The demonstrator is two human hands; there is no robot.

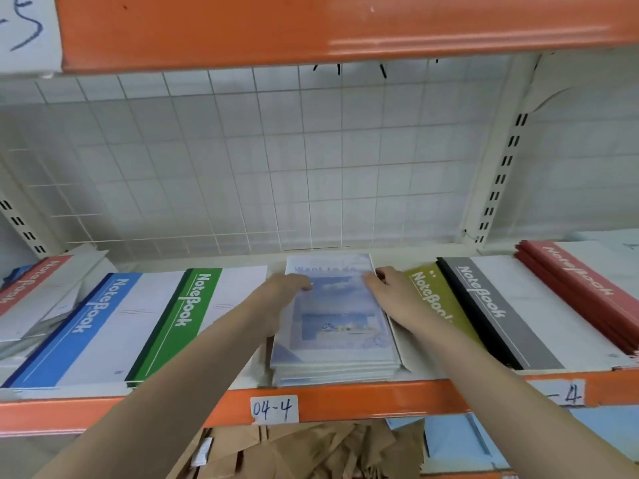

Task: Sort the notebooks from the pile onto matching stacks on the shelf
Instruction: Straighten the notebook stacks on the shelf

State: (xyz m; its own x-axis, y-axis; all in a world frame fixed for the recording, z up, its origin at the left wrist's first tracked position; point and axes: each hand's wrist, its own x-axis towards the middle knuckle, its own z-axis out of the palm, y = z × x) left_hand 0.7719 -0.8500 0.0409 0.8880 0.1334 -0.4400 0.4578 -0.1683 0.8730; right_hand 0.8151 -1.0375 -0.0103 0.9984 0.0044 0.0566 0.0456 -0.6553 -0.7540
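Observation:
A pale blue sky-print notebook (pixel 333 316) lies on top of a stack of like notebooks in the middle of the shelf (pixel 345 394). My left hand (pixel 276 299) grips its left edge near the far end, thumb on the cover. My right hand (pixel 390 292) holds the right edge, fingers curled over the cover's far corner. Beside it lie a green-spined notebook stack (pixel 193 305) and a blue-spined one (pixel 100 316) on the left, and olive (pixel 428 299), grey (pixel 484 299) and red (pixel 584 281) stacks on the right.
A white wire grid (pixel 276 160) backs the shelf and an orange beam (pixel 311 25) hangs overhead. A label "04-4" (pixel 274 408) sticks to the front rail. Crumpled brown paper (pixel 294 451) and blue sheets (pixel 466 440) lie on the level below. Red-spined notebooks (pixel 34 288) lean at far left.

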